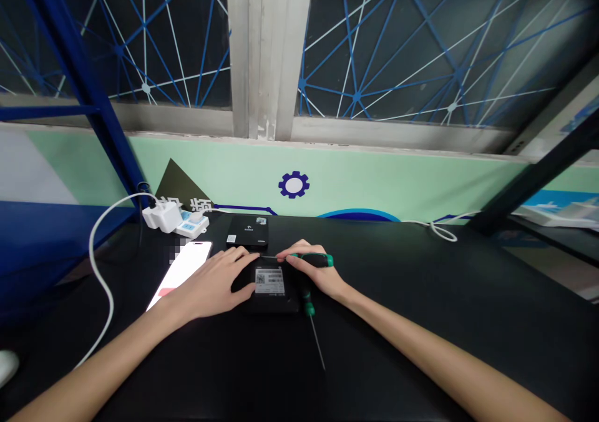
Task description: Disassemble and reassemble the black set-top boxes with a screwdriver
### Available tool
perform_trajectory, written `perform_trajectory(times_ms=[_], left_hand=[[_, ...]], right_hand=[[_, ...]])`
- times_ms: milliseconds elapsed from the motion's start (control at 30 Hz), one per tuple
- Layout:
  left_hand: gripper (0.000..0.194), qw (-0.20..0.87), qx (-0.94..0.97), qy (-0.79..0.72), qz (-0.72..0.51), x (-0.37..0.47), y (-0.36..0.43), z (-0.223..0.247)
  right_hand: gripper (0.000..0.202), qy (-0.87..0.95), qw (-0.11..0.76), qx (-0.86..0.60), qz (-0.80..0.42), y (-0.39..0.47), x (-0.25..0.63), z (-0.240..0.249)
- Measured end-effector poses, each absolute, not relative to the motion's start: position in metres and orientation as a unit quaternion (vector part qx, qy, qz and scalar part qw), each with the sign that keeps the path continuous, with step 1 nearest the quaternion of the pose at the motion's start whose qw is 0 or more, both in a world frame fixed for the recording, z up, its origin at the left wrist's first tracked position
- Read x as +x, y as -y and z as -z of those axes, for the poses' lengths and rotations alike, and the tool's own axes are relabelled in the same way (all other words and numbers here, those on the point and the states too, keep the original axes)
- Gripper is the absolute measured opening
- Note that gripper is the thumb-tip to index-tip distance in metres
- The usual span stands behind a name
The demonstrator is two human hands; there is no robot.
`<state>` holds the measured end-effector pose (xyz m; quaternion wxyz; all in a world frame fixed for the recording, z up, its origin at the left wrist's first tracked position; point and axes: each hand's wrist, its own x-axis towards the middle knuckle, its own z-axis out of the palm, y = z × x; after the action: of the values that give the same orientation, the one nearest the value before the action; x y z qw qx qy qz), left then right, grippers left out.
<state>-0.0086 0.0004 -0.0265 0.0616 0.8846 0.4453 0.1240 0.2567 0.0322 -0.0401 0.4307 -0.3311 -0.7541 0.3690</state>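
A black device [276, 303] with a white printed label lies on the black table. My left hand [222, 283] rests on its left side, fingers spread, thumb near the label and index fingertip at the far edge. In my right hand [314, 269] is a green and black screwdriver [318, 260], held almost level, its shaft pointing left to the device's far edge by my left index finger. The tip's exact contact is too small to tell. A second screwdriver [309, 309] lies at the device's right side, its shaft toward the near edge.
Behind the device lies a black box [248, 231]. A lit phone [185, 271] is left of it, near a white power strip [191, 223] and plug. A white cable [93, 253] curves down the left; another [442, 231] lies at the back right.
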Motion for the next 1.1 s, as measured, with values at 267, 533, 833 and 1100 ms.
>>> perform_trajectory(times_ms=[267,533,833,1100], left_hand=[[0.055,0.066,0.884,-0.445,-0.129,-0.009,-0.001,0.028],[0.062,0.062,0.874,-0.467,-0.121,-0.01,0.001,0.023],[0.042,0.077,0.864,-0.476,-0.143,-0.005,0.002,0.013],[0.031,0.101,0.846,-0.506,-0.133,-0.004,-0.002,0.016]], right_hand=[[0.026,0.715,0.453,-0.362,-0.391,-0.034,0.256,0.042],[0.026,0.663,0.471,-0.387,-0.434,-0.036,0.256,0.041],[0.032,0.658,0.495,-0.402,-0.4,-0.036,0.254,0.048],[0.033,0.665,0.485,-0.394,-0.409,-0.034,0.252,0.046]])
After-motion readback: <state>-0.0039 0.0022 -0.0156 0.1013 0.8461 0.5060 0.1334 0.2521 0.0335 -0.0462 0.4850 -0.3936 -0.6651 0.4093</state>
